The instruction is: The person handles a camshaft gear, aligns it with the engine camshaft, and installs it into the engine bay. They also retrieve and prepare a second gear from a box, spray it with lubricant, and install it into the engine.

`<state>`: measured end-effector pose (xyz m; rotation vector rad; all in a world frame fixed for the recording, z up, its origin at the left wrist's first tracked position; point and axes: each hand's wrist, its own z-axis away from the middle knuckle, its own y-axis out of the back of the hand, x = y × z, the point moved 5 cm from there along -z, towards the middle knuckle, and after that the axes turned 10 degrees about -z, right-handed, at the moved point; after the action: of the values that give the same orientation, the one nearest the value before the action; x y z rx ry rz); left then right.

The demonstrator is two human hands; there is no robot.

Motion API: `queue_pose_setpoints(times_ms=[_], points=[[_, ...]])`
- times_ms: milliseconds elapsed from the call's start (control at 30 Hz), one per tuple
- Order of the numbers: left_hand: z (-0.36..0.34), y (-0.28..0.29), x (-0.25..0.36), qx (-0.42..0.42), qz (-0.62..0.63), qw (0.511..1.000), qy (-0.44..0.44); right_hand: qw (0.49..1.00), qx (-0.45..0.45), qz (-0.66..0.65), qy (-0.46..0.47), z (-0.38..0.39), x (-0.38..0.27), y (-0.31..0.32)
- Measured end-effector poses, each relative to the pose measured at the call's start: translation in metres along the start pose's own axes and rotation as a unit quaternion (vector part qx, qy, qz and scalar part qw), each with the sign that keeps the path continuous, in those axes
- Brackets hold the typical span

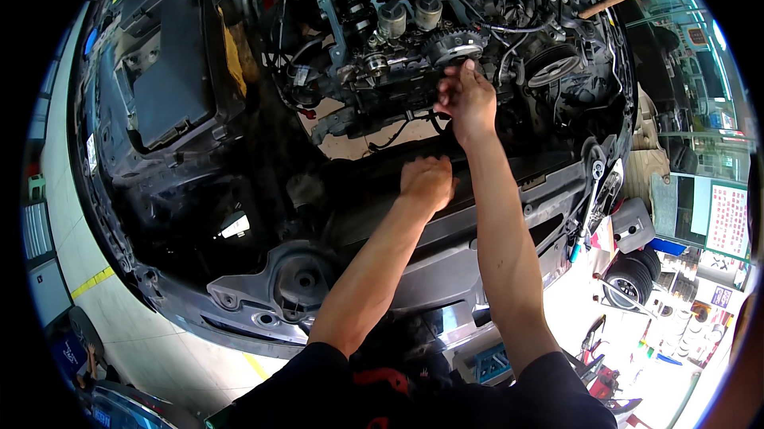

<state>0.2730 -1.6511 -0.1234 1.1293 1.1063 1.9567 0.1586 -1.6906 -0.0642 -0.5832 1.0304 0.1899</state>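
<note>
Item: toothed camshaft sprocket (455, 48), silver-grey, mounted at the far right end of the exposed cylinder head (374, 27) in the open engine bay, just right of two pale cylindrical caps (410, 15). My right hand (467, 103) is raised to it, fingertips curled against the sprocket's near rim; the fingers are bunched narrow, and I cannot tell whether they pinch a small part or only press on the gear's face. My left hand (427, 182) lies nearer, closed loosely and resting knuckles-up on the dark front crossmember (477, 214), holding nothing that I can see and serving as a brace. Left of the head: a black plastic cover box (171, 71), with tangled hoses and wiring between. Right of the sprocket: a ribbed black pulley (553, 67). Near left: a round strut mount (302, 282) in the grey body panel. Step in hand, as I judge it: seating or checking the sprocket at the timing end. Next move calls for a steady, small turn or press with the right fingertips, weight kept on the left, and care not to snag the wires close by.
</note>
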Motion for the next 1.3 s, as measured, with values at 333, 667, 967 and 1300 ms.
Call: queue_pose_setpoints(times_ms=[333, 667, 967, 1300], points=[[-0.001, 0.003, 0.011, -0.009, -0.014, 1.0, -0.003, 0.999, 0.001, 0.004, 0.041, 0.003, -0.011, 0.0], [0.0, 0.003, -0.05, -0.023, -0.05, 0.996, 0.075, 0.989, -0.021, 0.144, 0.028, 0.246, -0.051, 0.12], [0.139, 0.102, 0.112, 0.372, 0.021, 0.915, -0.158, 0.798, 0.589, 0.068, -0.108, 0.662, 0.145, 0.645], [0.268, -0.205, 0.235, -0.119, 0.166, 0.969, -0.135, 0.649, 0.645, -0.207, -0.345, 0.973, 0.475, 0.677]])
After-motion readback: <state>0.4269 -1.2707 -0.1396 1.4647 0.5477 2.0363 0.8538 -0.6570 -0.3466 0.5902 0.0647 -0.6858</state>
